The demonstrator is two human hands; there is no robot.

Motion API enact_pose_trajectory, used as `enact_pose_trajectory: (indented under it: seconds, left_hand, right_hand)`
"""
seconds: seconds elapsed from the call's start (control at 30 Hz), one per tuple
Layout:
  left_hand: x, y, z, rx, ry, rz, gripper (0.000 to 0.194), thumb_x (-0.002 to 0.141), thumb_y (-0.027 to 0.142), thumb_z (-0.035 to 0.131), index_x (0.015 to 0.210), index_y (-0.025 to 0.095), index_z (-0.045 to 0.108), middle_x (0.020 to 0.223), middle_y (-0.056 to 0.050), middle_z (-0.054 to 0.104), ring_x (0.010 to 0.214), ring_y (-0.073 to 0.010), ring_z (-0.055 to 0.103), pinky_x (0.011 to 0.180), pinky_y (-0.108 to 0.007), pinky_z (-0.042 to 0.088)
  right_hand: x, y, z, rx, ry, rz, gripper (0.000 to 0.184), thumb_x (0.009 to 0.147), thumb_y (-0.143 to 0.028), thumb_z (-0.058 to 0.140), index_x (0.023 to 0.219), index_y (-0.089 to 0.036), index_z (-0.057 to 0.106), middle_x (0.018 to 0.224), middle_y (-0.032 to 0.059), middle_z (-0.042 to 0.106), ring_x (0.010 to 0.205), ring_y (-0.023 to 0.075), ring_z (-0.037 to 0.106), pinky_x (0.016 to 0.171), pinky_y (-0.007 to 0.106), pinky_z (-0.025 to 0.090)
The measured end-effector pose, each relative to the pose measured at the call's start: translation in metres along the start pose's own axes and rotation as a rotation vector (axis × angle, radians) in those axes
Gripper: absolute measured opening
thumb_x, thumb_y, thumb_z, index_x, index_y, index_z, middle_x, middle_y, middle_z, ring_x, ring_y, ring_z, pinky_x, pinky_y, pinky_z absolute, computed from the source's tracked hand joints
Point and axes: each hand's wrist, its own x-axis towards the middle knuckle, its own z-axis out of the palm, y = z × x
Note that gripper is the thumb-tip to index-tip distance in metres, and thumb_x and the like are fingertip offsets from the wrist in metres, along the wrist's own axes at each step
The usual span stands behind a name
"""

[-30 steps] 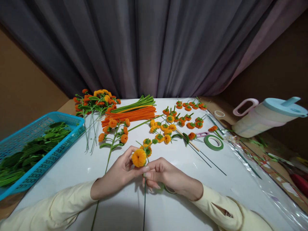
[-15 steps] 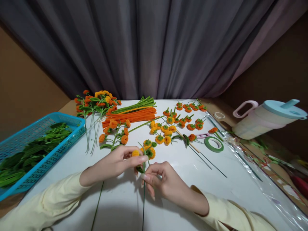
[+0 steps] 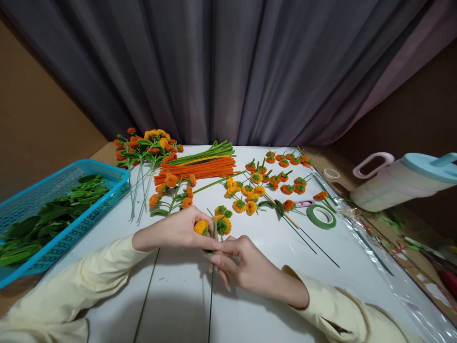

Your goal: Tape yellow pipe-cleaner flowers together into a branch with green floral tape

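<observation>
Left hand [image 3: 180, 231] on flower [image 3: 202, 226], leaves [image 3: 53, 209] in basket [image 3: 85, 218]

A small craft corner, perhaps in a home: the glossy white tabletop [image 3: 185, 305] at lower centre bears straight orange fuzzy stems [image 3: 196, 169] at mid-frame and a round green tape roll [image 3: 312, 217] at centre right, while a grey pleated fabric curtain [image 3: 228, 71] fills the upper frame.

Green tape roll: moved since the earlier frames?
No. Against the wooden stick on the white tabletop, the green tape roll keeps its place; both share the slight shift of the view.
</observation>
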Motion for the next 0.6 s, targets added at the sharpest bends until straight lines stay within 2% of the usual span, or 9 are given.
enact_pose_trajectory:
  seconds: [0.1, 0.23, 0.6]
  left_hand:
    - [0.0, 0.0023, 0.001, 0.038, -0.058, 0.028, 0.024, 0.074, 0.037, 0.066, 0.07, 0.014, 0.07, 0.067, 0.001, 0.068, 0.062, -0.0117, 0.058, 0.058, -0.018, 0.041]
    - [-0.0017, 0.0031, -0.0014, 0.025, -0.069, 0.015, 0.021, 0.073, 0.034, 0.067, 0.068, 0.013, 0.07, 0.067, 0.001, 0.069, 0.064, -0.012, 0.059, 0.061, -0.017, 0.043]
    - [-0.0031, 0.0002, -0.0046, 0.024, -0.077, -0.027, 0.024, 0.073, 0.037, 0.065, 0.07, 0.014, 0.068, 0.067, 0.0, 0.066, 0.065, -0.0133, 0.057, 0.06, -0.02, 0.041]
  right_hand:
    - [-0.0003, -0.0015, -0.005, -0.032, -0.044, 0.025, 0.04, 0.088, -0.022, 0.044, 0.048, -0.017, 0.046, 0.043, -0.0008, 0.05, 0.045, 0.0114, 0.048, 0.05, 0.021, 0.037]
    - [-0.0018, -0.0032, -0.0075, -0.082, -0.044, -0.003, 0.041, 0.087, -0.018, 0.045, 0.045, -0.018, 0.043, 0.043, -0.001, 0.05, 0.045, 0.0108, 0.046, 0.051, 0.021, 0.036]
    - [-0.0023, -0.0015, -0.0041, -0.104, -0.005, -0.099, 0.044, 0.093, -0.026, 0.039, 0.05, -0.019, 0.041, 0.049, -0.0008, 0.054, 0.05, 0.0109, 0.047, 0.063, 0.022, 0.04]
